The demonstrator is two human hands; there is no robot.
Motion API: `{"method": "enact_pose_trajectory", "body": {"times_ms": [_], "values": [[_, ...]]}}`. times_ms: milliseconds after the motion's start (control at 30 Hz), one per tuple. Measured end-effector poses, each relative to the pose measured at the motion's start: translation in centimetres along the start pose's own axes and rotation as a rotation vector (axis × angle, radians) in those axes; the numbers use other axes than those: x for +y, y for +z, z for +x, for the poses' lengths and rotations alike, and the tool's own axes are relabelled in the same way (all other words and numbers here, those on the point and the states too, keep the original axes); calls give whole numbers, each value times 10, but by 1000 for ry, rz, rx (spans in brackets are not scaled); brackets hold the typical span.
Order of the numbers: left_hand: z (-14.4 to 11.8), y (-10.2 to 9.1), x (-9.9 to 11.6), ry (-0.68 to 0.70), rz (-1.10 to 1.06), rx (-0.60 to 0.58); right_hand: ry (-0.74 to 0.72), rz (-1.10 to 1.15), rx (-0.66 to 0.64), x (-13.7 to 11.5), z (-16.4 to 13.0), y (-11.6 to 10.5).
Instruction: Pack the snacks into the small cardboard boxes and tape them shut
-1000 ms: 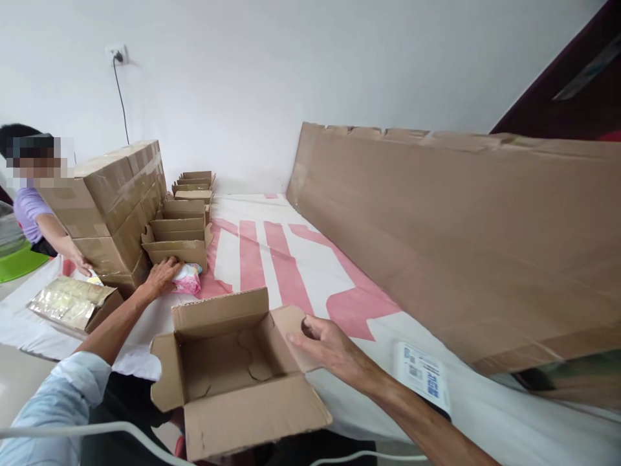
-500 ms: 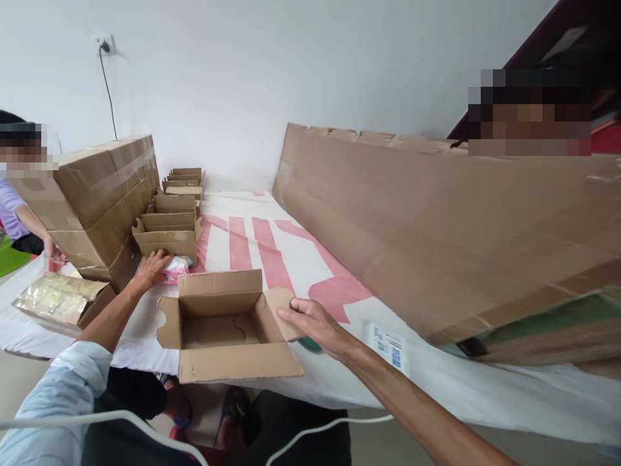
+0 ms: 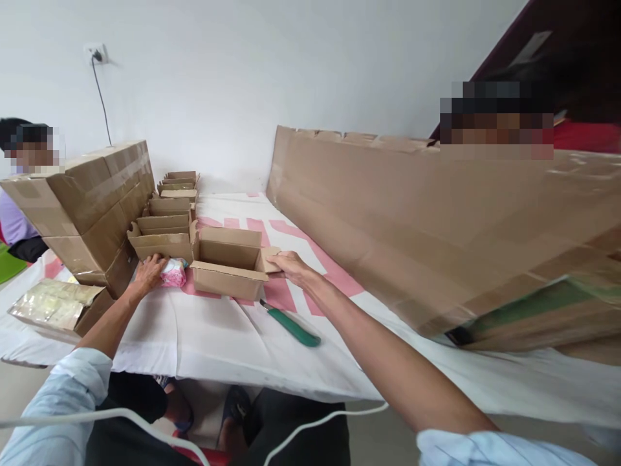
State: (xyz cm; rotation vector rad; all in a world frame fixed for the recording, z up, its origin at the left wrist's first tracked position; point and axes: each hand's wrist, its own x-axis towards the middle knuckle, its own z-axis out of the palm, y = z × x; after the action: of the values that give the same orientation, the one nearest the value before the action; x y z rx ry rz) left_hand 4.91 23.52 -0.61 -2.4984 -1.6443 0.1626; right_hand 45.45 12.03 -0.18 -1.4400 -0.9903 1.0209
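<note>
Cardboard flap point(image 3: 270, 257) pinched in the fingers of my right hand point(image 3: 290, 266), the open box point(image 3: 228, 282) is over the counter point(image 3: 208, 349); my left hand point(image 3: 149, 272) touches a pink packet point(image 3: 174, 276), grip unclear.

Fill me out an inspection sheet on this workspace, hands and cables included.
Surface: white cloth with pink markings.
Work things: open box, pink packet, row of cartons.
Clutter: green-handled tool lying loose; taped box.
Hands: right hand pinches the open box's flap; left hand at the pink packet, grip unclear.
Cables: black cord in wall socket; white cable in foreground.
Surroundings: stacked cartons, person at left; cardboard panel at right, second person behind.
</note>
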Motion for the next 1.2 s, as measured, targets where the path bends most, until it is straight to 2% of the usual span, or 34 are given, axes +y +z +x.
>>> {"method": "enact_pose_trajectory", "body": {"times_ms": [100, 200, 300, 367, 433, 533, 633, 733, 933, 1100, 1200], "values": [[0, -4, 2, -2, 20, -5, 38, -8, 28, -5, 14, 11], [-2, -9, 3, -5, 36, -6, -3, -14, 28, -10, 14, 9], [-6, -12, 4, -12, 36, 0, -64, -86, 67, -4, -10, -5], [-10, -13, 4, -15, 27, 7, -89, -176, 104, 12, -36, -16], [-13, -12, 6, -16, 12, 20, -94, -330, 104, 36, -67, -26], [-18, -10, 12, -26, -13, 48, -137, -986, 10, 78, -108, -31], [-29, -6, 20, -61, -32, 76, -162, -1263, -25, 115, -128, -31], [-46, 2, 28, -99, -46, 95, -255, -1340, 44, 141, -128, -32], [-88, 15, 43, -85, -103, 90, -380, -1383, 286, 177, -111, -40], [-136, 6, 53, -2, -165, 144, -462, -1359, 334, 189, -111, -41], [-168, -8, 44, 14, -180, 226, -474, -1352, 344, 191, -111, -41]]}}
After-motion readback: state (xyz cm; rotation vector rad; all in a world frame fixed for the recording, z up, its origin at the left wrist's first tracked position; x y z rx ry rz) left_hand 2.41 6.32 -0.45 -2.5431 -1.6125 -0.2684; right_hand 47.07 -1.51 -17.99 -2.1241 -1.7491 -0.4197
